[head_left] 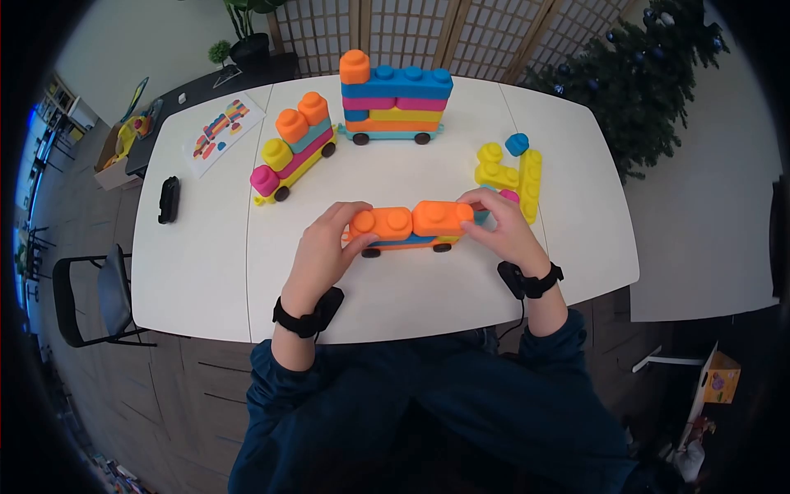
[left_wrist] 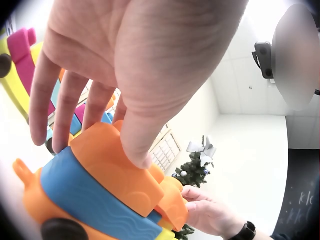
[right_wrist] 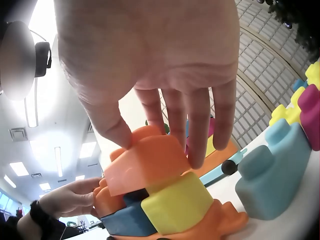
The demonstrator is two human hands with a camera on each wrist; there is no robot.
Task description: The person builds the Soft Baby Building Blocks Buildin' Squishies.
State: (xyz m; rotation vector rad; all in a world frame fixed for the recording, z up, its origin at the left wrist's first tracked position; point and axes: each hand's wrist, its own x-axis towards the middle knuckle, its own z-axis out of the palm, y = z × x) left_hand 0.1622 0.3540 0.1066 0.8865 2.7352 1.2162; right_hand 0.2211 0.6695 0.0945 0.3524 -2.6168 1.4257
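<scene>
Two orange blocks lie end to end on top of an orange wheeled base with blue and yellow blocks. My left hand (head_left: 325, 251) pinches the left orange block (head_left: 382, 223) between thumb and fingers; in the left wrist view that block (left_wrist: 117, 170) rests on the blue block (left_wrist: 100, 200). My right hand (head_left: 506, 230) grips the right orange block (head_left: 438, 218) at its outer end. In the right wrist view this block (right_wrist: 147, 162) sits tilted over the yellow block (right_wrist: 177, 202), with a dark gap under part of it.
Behind stand a tall block wagon (head_left: 395, 103) and a stepped one (head_left: 303, 152). Loose yellow blocks (head_left: 531, 185) and a blue block (head_left: 517, 144) lie to the right, a teal block (right_wrist: 275, 172) near my right hand. A picture sheet (head_left: 222, 132) and a black case (head_left: 169, 200) are at left.
</scene>
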